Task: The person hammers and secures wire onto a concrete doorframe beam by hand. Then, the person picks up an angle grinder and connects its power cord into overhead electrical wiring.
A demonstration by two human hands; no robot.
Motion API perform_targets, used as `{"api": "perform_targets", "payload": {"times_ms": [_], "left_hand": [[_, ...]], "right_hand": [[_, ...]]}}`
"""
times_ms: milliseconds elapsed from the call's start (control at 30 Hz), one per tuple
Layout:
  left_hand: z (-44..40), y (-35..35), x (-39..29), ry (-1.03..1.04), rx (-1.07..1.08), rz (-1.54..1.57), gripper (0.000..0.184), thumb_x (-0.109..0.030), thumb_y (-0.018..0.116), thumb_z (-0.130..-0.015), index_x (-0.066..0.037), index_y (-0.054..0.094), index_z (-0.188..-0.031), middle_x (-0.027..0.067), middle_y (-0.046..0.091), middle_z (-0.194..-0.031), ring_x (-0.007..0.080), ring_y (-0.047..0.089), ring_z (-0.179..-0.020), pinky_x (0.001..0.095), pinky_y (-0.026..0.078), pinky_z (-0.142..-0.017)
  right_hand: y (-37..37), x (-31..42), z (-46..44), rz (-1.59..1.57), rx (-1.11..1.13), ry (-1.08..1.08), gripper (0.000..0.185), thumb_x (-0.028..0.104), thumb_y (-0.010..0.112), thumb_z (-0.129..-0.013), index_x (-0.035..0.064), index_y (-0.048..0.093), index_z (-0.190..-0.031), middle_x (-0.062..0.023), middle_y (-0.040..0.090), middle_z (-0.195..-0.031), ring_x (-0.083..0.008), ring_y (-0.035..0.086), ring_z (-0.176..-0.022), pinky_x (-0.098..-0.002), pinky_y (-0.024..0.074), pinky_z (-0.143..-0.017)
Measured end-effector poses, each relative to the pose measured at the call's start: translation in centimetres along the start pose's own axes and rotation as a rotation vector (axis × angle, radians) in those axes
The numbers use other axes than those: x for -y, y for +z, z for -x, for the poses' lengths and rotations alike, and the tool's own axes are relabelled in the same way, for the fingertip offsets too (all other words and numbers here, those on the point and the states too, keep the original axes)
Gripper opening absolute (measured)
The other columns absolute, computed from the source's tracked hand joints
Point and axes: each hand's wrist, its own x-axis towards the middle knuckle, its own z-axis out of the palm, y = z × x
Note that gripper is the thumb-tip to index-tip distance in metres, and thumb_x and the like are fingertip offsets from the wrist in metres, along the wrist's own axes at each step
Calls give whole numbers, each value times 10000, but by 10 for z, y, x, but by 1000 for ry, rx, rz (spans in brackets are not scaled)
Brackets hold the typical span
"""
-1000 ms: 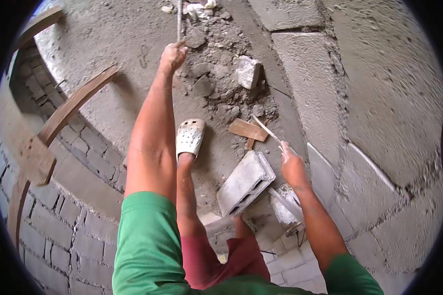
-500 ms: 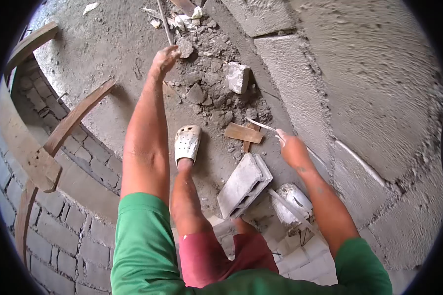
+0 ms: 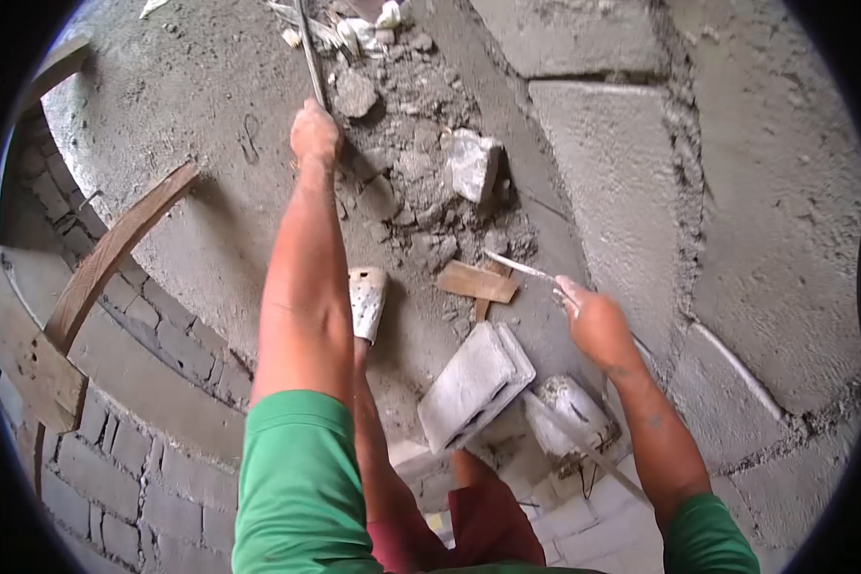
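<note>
My left hand (image 3: pixel 316 136) is stretched far forward and closed around a long thin rod (image 3: pixel 310 53), which runs up out of the top of the view. Beyond it lies a heap of rubble (image 3: pixel 407 143) with broken mortar and a larger pale chunk (image 3: pixel 471 165). My right hand (image 3: pixel 595 320) is closed on a thin pale strip (image 3: pixel 521 267), whose end points towards two crossed wood scraps (image 3: pixel 475 281). Below that strip, a hollow concrete block (image 3: pixel 474 387) rests tilted near a whitish bucket (image 3: pixel 569 416). What the far end of the rod touches is out of view.
A rough plastered block wall (image 3: pixel 612 172) rises along the right. At the left, wooden braces (image 3: pixel 120 253) and a board (image 3: pixel 33 349) stand by block masonry (image 3: pixel 100 469). My foot in a white clog (image 3: pixel 366 304) stands on the dusty concrete floor (image 3: pixel 210 105).
My left hand appears slightly lower, with the rod still in its grip. My right hand has shifted right and down with the strip. The whole view has also shifted, hiding part of the clog.
</note>
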Motion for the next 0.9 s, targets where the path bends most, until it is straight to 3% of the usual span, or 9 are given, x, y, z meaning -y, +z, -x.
{"api": "perform_targets", "payload": {"times_ms": [100, 167, 233, 300, 367, 567, 767, 833, 900], "left_hand": [[4, -1, 15, -87, 369, 164, 262, -198, 604, -852, 10, 622, -1010, 241, 682, -993, 398, 684, -901, 461, 557, -766], [44, -7, 27, -88, 416, 349, 196, -144, 626, -849, -1, 604, -981, 203, 688, -885, 356, 698, -781, 445, 565, -661], [117, -71, 18, -290, 628, 816, 127, -59, 636, -842, -23, 557, -935, 143, 657, -798, 267, 681, -702, 402, 562, -602], [185, -111, 24, -240, 726, 1324, 214, -68, 663, -836, -16, 517, -983, 133, 624, -798, 221, 643, -650, 369, 568, -596], [259, -164, 24, -231, 751, 1436, 231, -77, 675, -830, -15, 513, -984, 132, 627, -837, 223, 648, -677, 361, 574, -641], [482, -333, -4, -16, 784, 1167, 274, -137, 716, -865, -45, 520, -1034, 96, 635, -905, 185, 655, -801, 329, 556, -717], [632, -416, -86, 203, 955, 1545, 399, -166, 719, -869, -32, 513, -1183, 78, 617, -899, 182, 630, -851, 352, 523, -801], [628, -436, -146, 149, 790, 1767, 350, -112, 645, -907, -69, 525, -1232, 14, 574, -834, 125, 576, -722, 259, 498, -665], [626, -462, -190, 306, 665, 1436, 263, -117, 603, -944, -82, 556, -1200, -5, 530, -783, 96, 539, -678, 237, 445, -588]], "right_hand": [[-13, 21, -5, 55, 54, 34, 365, 138, 572, -905, 142, 627, -1265, -258, 654, -981, -452, 632, -907, -495, 511, -783], [-14, 31, 4, 91, 94, 63, 358, 140, 569, -902, 147, 633, -1254, -256, 659, -963, -452, 635, -892, -505, 511, -775], [2, 30, 6, 152, 82, 35, 334, 156, 555, -908, 146, 642, -1230, -240, 670, -964, -443, 643, -880, -519, 513, -767], [-4, 49, 17, 159, 39, -20, 324, 163, 548, -911, 152, 647, -1220, -235, 673, -969, -440, 645, -884, -523, 512, -775], [3, 53, 33, 152, 1, -73, 315, 170, 540, -915, 158, 652, -1210, -230, 676, -974, -437, 648, -889, -528, 511, -783], [40, 7, 101, -108, -7, -100, 369, 220, 557, -924, 95, 583, -1270, -253, 660, -1061, -433, 630, -1009, -500, 502, -857], [47, -56, 298, -354, 40, -197, 355, 268, 592, -911, 57, 631, -1195, -251, 649, -1117, -414, 619, -1062, -466, 481, -927], [40, -85, 360, -340, 58, -165, 323, 276, 588, -913, 56, 640, -1145, -244, 660, -1075, -414, 627, -1028, -472, 482, -900], [32, -123, 419, -402, 33, -180, 344, 296, 593, -901, 60, 645, -1146, -250, 663, -1050, -420, 630, -1012, -475, 490, -883]]}}
